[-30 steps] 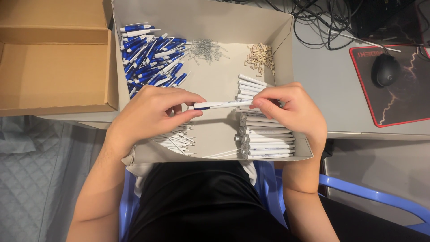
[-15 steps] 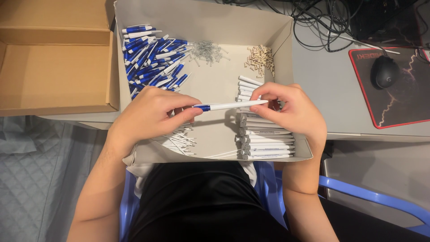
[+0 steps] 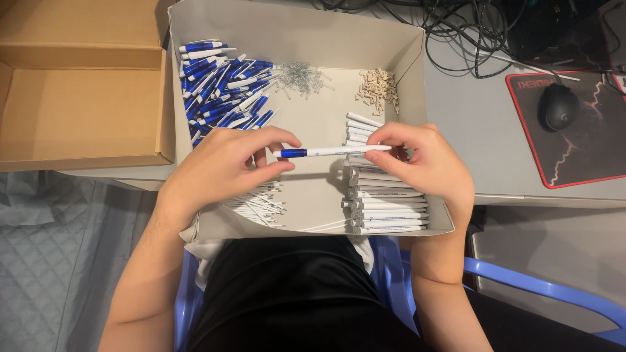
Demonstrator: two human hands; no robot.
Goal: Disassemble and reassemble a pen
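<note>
Above the shallow grey cardboard tray we hold a white plastic pen with blue grip section level, left hand pinching its blue end, right hand grasping the tip. Assembly looks in hand; pressing the parts together seems due.

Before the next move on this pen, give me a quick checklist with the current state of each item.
1. Pen held at both ends: ok, left hand at the blue end, right hand at the white end.
2. Pen level over the grey box: ok.
3. Halves fully joined: cannot tell, the seam is too small to see.
4. Blue parts in the far left corner: ok, plenty.
5. White barrels stacked on the right: ok.
6. Springs and small beige pieces kept in separate heaps: ok.
</note>
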